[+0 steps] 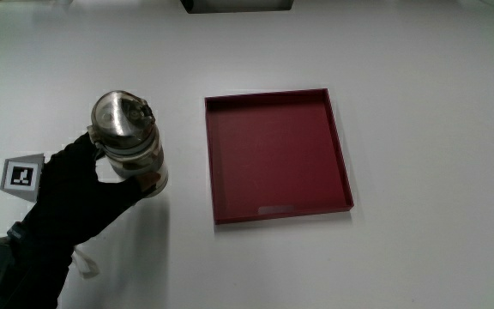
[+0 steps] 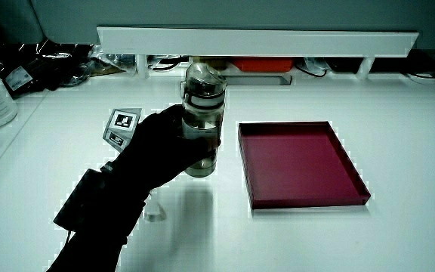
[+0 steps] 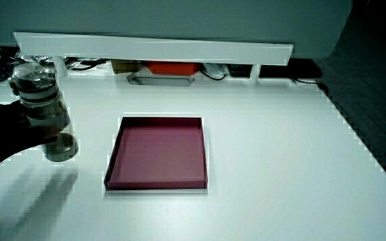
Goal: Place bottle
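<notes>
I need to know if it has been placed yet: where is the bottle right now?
The bottle is upright in the hand, beside the red tray and outside it; in a side view its base seems just off the table.

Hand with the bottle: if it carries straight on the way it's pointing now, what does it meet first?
Probably the red tray. The hand grips the bottle upright beside it, bare table between. The bottle looks lifted, so it may clear the tray's low wall; height is unclear.
</notes>
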Demonstrator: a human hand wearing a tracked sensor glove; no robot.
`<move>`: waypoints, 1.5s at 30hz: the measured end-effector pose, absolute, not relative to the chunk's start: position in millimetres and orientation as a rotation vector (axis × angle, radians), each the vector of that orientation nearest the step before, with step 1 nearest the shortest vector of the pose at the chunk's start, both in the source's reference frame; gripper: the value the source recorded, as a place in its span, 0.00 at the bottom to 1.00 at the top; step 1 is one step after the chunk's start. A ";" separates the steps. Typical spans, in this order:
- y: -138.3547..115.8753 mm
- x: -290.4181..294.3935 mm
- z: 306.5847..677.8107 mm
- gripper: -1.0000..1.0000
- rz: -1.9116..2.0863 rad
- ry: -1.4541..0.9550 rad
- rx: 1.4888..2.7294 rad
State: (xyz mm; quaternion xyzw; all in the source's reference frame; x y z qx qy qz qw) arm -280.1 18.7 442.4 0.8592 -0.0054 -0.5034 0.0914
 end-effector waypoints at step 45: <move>39.4 -309.7 512.5 0.27 -1.538 -0.255 2.499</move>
